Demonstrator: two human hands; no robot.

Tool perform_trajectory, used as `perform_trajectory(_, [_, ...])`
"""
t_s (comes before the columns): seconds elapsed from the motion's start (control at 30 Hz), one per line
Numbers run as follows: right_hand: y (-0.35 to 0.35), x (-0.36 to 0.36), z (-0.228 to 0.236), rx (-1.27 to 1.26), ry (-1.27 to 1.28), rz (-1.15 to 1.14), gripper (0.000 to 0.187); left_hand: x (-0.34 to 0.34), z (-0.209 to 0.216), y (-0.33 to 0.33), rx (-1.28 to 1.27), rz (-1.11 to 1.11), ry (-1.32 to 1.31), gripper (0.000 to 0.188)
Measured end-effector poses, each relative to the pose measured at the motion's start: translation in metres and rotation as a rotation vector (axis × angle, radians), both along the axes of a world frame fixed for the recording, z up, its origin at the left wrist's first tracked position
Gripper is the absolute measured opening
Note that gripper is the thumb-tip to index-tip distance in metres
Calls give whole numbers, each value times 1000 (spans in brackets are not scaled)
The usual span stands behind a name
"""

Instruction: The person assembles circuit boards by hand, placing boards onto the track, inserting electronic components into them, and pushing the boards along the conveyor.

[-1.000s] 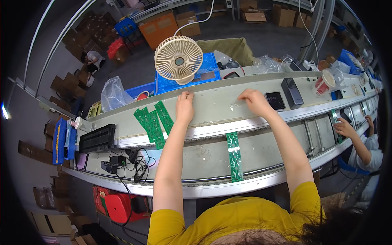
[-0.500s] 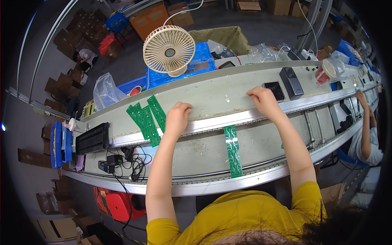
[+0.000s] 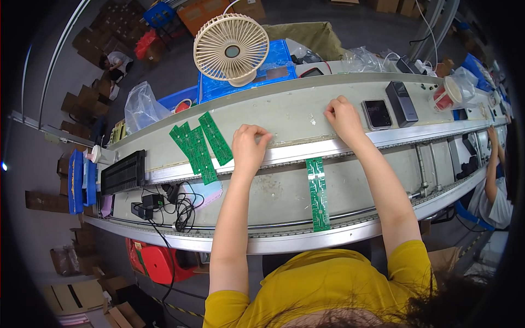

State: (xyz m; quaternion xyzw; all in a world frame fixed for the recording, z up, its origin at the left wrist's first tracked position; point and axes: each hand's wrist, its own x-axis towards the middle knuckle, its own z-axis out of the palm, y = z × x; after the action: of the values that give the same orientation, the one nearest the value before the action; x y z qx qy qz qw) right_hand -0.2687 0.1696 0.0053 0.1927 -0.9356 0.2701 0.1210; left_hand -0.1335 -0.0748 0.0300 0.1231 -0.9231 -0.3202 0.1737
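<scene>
My left hand (image 3: 251, 147) is over the front rail of the pale work ledge, its fingers curled and their tips drawn together. Farther right, my right hand (image 3: 344, 121) hovers above the ledge in a similar pinch. Whatever either pinch holds, if anything, is too small to make out. Just left of my left hand lies a green circuit board (image 3: 215, 139), beside several overlapping ones (image 3: 191, 146). Between my forearms, a long green circuit board (image 3: 318, 194) populated with small parts spans the two conveyor rails. Tiny bits (image 3: 313, 121) are scattered on the ledge between my hands.
A phone (image 3: 377, 115) and a dark grey box-shaped device (image 3: 401, 104) lie right of my right hand. Beyond the ledge a beige fan (image 3: 231, 51) stands on a blue crate (image 3: 279, 59). Black adapters and cables (image 3: 183, 212) and a black tray (image 3: 123, 172) are at left. Another person (image 3: 489, 191) works far right.
Both hands remain pinched over the ledge; the left has shifted a little right and the right slightly up. The whole view has shifted somewhat. The long board still lies across the rails.
</scene>
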Motion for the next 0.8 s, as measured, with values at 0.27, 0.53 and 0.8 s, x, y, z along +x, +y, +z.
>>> perform_trajectory(0.27, [18,10,23,-150,-101,90,7,-13,-16,16,-211,-7,117,7])
perform_trajectory(0.53, [36,44,35,-498,-419,193,12,-5,3,10,199,21,38,3])
perform_trajectory(0.8, [50,90,42,-492,-803,313,14,19,6,0,555,-9,68,13])
